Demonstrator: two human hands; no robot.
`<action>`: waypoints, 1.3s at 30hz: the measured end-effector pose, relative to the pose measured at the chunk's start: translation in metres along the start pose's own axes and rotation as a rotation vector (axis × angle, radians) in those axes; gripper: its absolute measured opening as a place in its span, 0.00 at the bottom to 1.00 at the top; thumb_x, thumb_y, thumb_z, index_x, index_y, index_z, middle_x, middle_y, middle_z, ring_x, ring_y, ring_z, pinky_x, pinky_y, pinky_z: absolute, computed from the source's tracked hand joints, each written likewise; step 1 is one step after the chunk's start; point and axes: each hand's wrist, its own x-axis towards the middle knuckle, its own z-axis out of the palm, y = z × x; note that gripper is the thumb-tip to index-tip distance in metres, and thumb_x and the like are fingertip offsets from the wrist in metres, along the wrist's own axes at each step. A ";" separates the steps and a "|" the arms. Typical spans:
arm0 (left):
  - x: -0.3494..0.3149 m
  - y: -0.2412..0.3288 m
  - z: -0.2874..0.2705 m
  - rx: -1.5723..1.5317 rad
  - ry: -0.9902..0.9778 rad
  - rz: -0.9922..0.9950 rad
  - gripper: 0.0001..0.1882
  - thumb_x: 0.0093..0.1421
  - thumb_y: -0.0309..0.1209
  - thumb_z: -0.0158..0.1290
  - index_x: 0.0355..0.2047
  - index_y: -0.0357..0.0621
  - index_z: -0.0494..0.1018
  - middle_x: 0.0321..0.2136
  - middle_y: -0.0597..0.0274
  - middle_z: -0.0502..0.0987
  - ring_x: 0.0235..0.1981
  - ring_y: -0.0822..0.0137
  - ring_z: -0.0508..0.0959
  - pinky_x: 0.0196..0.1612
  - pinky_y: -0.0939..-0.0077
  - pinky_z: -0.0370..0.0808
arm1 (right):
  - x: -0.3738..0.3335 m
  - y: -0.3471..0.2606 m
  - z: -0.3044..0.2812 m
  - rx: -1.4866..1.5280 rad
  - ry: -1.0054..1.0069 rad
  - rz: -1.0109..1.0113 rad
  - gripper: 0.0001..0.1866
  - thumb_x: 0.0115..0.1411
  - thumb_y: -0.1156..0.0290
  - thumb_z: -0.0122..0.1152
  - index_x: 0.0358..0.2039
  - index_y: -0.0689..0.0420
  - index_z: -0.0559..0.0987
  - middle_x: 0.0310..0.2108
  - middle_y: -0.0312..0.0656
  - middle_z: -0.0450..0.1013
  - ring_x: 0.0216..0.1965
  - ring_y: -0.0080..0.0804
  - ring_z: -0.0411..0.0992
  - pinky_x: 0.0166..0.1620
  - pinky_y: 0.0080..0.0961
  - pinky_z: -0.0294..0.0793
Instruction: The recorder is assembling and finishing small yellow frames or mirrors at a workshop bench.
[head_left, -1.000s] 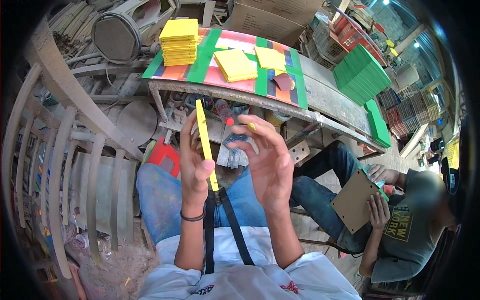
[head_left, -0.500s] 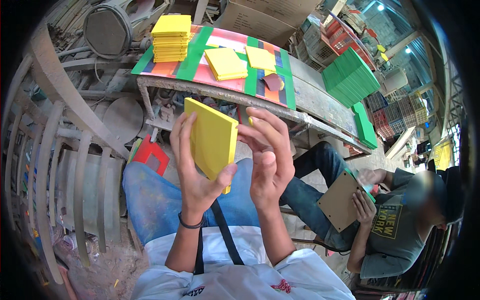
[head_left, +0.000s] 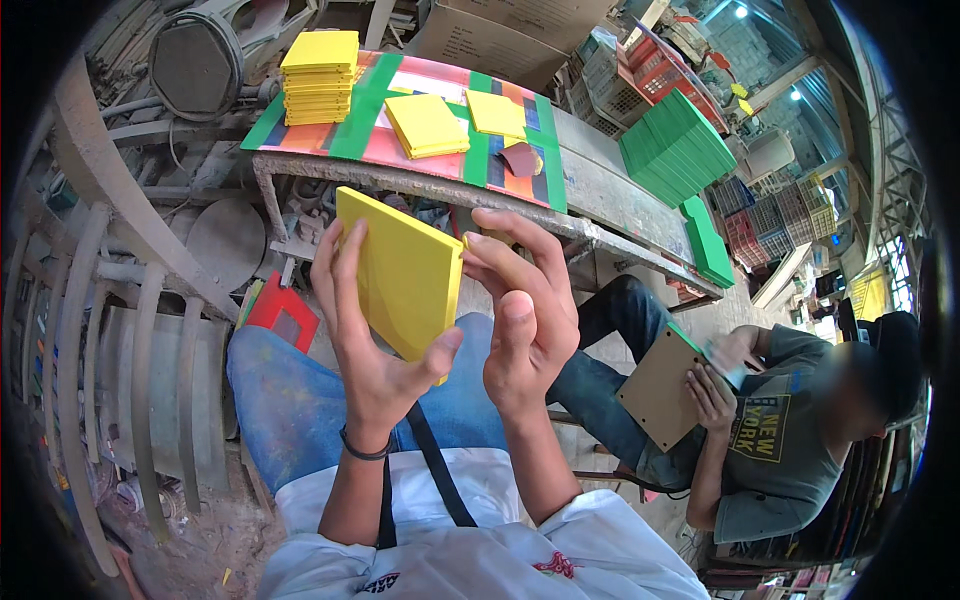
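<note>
Here we are, close in, on the near side of the bench [head_left: 612, 175], and the left hand [head_left: 362, 350] has the yellow board [head_left: 395, 270], fingers along one side and thumb at the low corner. The board stands tilted in the air, in front of the bench and clear of it. Over comes the right hand [head_left: 530, 340], fingers loosely curled, tips right at the board's edge; whether they pinch something small, we can't tell. Watch that thumb: should it slip, we'd see the board tip lapward, and a hard push from those right fingertips could twist it loose.

Before the bench's left end we spot a red frame [head_left: 285, 308]; before its right end, a co-worker's hand [head_left: 712, 397] grips a brown board [head_left: 655, 390]. On the bench we've a tall yellow stack [head_left: 318, 80], two lower yellow piles [head_left: 428, 127] and a purplish scrap [head_left: 522, 159]; a knock to the bench could topple that tall one. Green boards [head_left: 675, 140] lean at the bench's right end, and behind it sits a cardboard box [head_left: 490, 35].
</note>
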 end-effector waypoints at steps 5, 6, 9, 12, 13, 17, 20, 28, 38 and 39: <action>-0.001 -0.001 0.000 -0.016 -0.007 -0.001 0.53 0.40 0.55 0.63 0.61 0.39 0.55 0.58 0.41 0.52 0.60 0.46 0.56 0.58 0.51 0.58 | -0.002 -0.004 -0.001 0.007 0.002 0.000 0.19 0.65 0.63 0.47 0.43 0.67 0.77 0.48 0.55 0.67 0.37 0.37 0.76 0.41 0.29 0.75; -0.001 0.000 0.000 -0.023 0.002 -0.003 0.54 0.40 0.56 0.63 0.61 0.39 0.55 0.58 0.41 0.52 0.60 0.45 0.56 0.58 0.51 0.58 | -0.002 -0.004 -0.001 0.007 0.002 -0.001 0.19 0.65 0.63 0.47 0.43 0.67 0.77 0.48 0.55 0.67 0.37 0.37 0.76 0.41 0.29 0.75; -0.002 -0.001 -0.001 0.004 -0.006 0.005 0.54 0.40 0.57 0.63 0.61 0.39 0.55 0.58 0.41 0.53 0.60 0.45 0.56 0.59 0.51 0.58 | -0.003 -0.005 -0.002 -0.027 -0.017 0.004 0.19 0.65 0.63 0.48 0.43 0.67 0.77 0.48 0.55 0.67 0.38 0.37 0.76 0.42 0.30 0.75; -0.002 -0.001 0.000 0.033 -0.008 0.016 0.54 0.40 0.57 0.63 0.61 0.39 0.55 0.58 0.41 0.53 0.61 0.45 0.56 0.59 0.51 0.58 | -0.004 -0.005 -0.001 0.020 0.023 0.041 0.19 0.64 0.63 0.48 0.43 0.67 0.77 0.48 0.54 0.68 0.38 0.36 0.75 0.42 0.29 0.74; -0.003 -0.001 0.000 0.031 -0.008 0.015 0.54 0.40 0.57 0.63 0.61 0.39 0.55 0.58 0.41 0.53 0.61 0.45 0.56 0.59 0.51 0.58 | -0.004 -0.006 -0.002 0.003 0.008 0.029 0.19 0.64 0.63 0.48 0.43 0.67 0.77 0.48 0.54 0.68 0.39 0.37 0.75 0.42 0.29 0.75; -0.002 -0.001 0.000 -0.004 -0.006 -0.002 0.54 0.40 0.58 0.63 0.61 0.39 0.55 0.58 0.41 0.53 0.61 0.45 0.55 0.59 0.51 0.57 | -0.002 -0.005 0.000 0.073 0.025 0.047 0.19 0.64 0.63 0.48 0.43 0.68 0.77 0.47 0.55 0.68 0.40 0.38 0.75 0.44 0.30 0.75; -0.002 -0.003 0.001 0.002 0.005 0.006 0.54 0.40 0.58 0.63 0.61 0.39 0.55 0.58 0.41 0.53 0.61 0.45 0.55 0.59 0.51 0.57 | -0.003 -0.005 -0.003 0.014 -0.019 0.014 0.20 0.64 0.63 0.48 0.42 0.69 0.76 0.47 0.56 0.68 0.40 0.40 0.75 0.46 0.32 0.76; -0.002 -0.004 0.001 -0.032 -0.009 -0.017 0.52 0.41 0.53 0.62 0.61 0.39 0.54 0.58 0.41 0.53 0.61 0.45 0.56 0.59 0.51 0.58 | -0.002 0.000 -0.001 0.541 -0.044 0.290 0.27 0.66 0.52 0.43 0.47 0.66 0.75 0.54 0.53 0.62 0.53 0.38 0.65 0.51 0.34 0.69; -0.004 -0.006 0.002 -0.158 -0.030 -0.097 0.53 0.42 0.56 0.60 0.61 0.37 0.53 0.58 0.42 0.53 0.59 0.47 0.57 0.58 0.53 0.60 | -0.004 0.009 0.003 1.179 -0.091 0.599 0.34 0.67 0.43 0.27 0.47 0.55 0.77 0.57 0.47 0.64 0.58 0.37 0.58 0.62 0.38 0.51; -0.004 -0.006 0.001 -0.154 -0.030 -0.091 0.53 0.42 0.56 0.60 0.61 0.37 0.53 0.57 0.43 0.53 0.59 0.47 0.58 0.58 0.53 0.60 | -0.004 0.009 0.003 1.203 -0.094 0.600 0.34 0.67 0.43 0.27 0.47 0.55 0.77 0.57 0.47 0.64 0.58 0.37 0.58 0.62 0.39 0.50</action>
